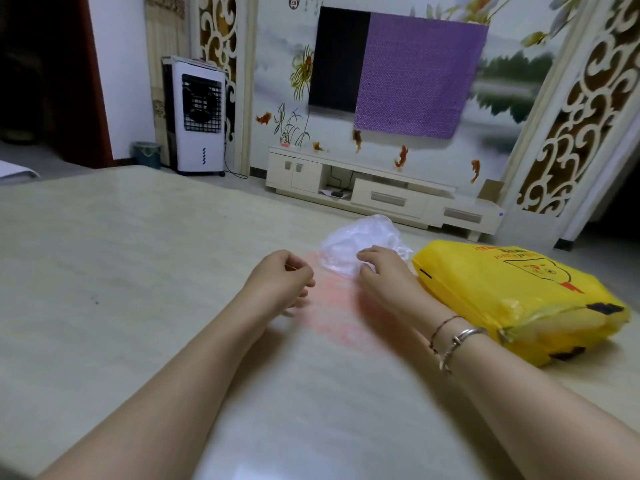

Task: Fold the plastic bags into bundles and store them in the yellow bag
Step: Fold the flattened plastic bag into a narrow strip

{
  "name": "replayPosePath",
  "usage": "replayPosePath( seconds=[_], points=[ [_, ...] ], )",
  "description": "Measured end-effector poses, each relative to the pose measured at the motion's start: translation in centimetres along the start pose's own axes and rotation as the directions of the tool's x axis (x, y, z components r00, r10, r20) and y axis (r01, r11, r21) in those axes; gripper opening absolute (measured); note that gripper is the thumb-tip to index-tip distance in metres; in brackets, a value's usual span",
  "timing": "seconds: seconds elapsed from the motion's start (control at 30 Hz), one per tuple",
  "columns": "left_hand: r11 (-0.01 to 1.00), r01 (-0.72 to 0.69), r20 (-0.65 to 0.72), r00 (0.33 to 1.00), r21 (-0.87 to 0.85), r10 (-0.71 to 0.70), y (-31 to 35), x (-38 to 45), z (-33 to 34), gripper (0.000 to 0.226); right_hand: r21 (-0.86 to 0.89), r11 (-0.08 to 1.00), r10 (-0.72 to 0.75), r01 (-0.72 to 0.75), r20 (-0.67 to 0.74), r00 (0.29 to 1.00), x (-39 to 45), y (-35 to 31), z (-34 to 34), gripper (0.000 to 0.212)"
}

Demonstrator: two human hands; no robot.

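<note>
Both hands curl: right [382, 271] grips clear bag [349, 244], left [282, 277] pinches thin film

Both forearms run off the bottom edge. The right hand [382, 271] covers the near part of the crumpled clear plastic bag [356, 242]; the yellow bag [512, 296] hides its contents.

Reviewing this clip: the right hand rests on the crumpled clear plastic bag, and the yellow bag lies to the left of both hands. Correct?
Not quite. In the head view the yellow bag lies to the right of both hands, beside the right hand, which does rest on the crumpled clear plastic bag.
</note>
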State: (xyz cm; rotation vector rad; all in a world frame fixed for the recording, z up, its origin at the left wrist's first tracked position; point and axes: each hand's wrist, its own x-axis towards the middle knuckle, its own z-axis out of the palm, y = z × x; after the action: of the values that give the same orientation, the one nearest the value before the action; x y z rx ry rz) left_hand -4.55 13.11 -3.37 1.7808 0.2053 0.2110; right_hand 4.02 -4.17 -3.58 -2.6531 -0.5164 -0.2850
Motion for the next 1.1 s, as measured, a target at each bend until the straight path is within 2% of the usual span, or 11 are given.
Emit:
replayPosePath(
  seconds=[0.07,0.17,0.3,0.4,0.53,0.73,0.83,0.9,0.97,1.03,1.1],
  points=[
    [1.0,0.0,-0.012,1.0,-0.008,-0.001,0.1,-0.1,-0.1,0.011,0.155,0.987,-0.036,0.039,-0.025,0.999,-1.2,-0.8,-1.0,0.032],
    [0.999,-0.036,-0.015,0.999,-0.033,0.036,0.2,-0.3,-0.2,0.012,0.468,0.882,-0.012,0.048,-0.079,0.997,-3.2,-2.5,-2.2,0.035],
    [0.995,-0.07,0.035,0.997,-0.071,0.073,0.7,-1.0,0.3,0.041,0.734,0.679,-0.004,0.034,-0.042,0.999,-5.6,-4.1,-3.2,0.037],
    [0.989,-0.112,0.009,0.994,-0.1,0.113,0.7,-1.4,0.5,0.046,0.884,0.468,0.007,0.022,-0.029,1.0,-6.4,-3.9,-3.4,0.038],
    [0.979,-0.174,-0.027,0.985,-0.104,0.172,0.7,-1.8,0.4,0.027,0.97,0.243,0.075,-0.006,-0.013,0.997,-6.4,-3.1,-3.8,0.041],
    [0.964,-0.225,-0.033,0.974,-0.144,0.222,1.0,-2.3,0.9,0.005,0.99,0.144,0.065,-0.012,0.002,0.998,-6.5,-2.9,-3.6,0.04],
    [0.918,-0.254,-0.025,0.966,-0.304,0.259,1.4,-2.4,0.6,0.007,0.997,0.082,0.05,0.015,-0.019,0.999,-6.8,-3.5,-3.7,0.033],
    [0.852,-0.218,-0.011,0.97,-0.475,0.242,1.8,-2.6,0.4,0.011,0.98,0.197,0.122,0.026,-0.051,0.991,-7.0,-3.6,-3.6,0.024],
    [0.826,-0.195,-0.007,0.974,-0.529,0.225,2.0,-2.7,0.1,0.012,0.824,0.566,0.181,-0.017,-0.104,0.978,-7.1,-3.3,-3.2,0.014],
    [0.831,-0.167,-0.003,0.981,-0.531,0.195,2.1,-2.8,-0.1,0.012,0.456,0.886,0.154,-0.084,-0.119,0.981,-7.3,-2.5,-2.9,0.016],
    [0.835,-0.133,-0.008,0.988,-0.534,0.153,2.0,-2.8,-0.3,0.012,0.111,0.988,0.112,-0.107,-0.042,0.993,-7.7,-1.7,-2.9,0.015]
  ],
)
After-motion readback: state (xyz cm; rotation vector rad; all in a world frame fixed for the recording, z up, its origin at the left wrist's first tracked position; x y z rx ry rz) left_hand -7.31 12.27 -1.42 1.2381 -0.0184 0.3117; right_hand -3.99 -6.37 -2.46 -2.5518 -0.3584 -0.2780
